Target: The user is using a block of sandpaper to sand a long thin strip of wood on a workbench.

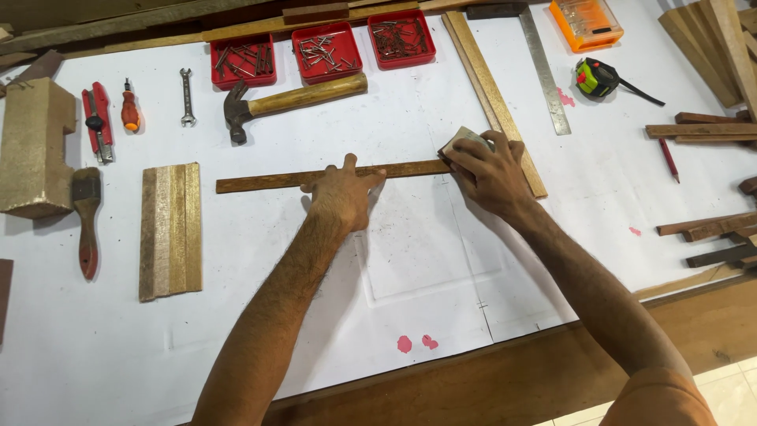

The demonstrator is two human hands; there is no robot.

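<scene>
Your left hand point(341, 192) presses flat on 1 long, thin, rough wooden strip point(268, 181) lying mid-table; your right hand point(487, 172) grips 1 sandpaper block point(465, 139) at its right end. Far: 3 red square nail trays point(325, 52).

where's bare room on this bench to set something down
Free: the white sheet between the grooved block and the left hand; also between hammer and wood strip. Crowded: red nail trays on top, offcuts past the right hand.
</scene>
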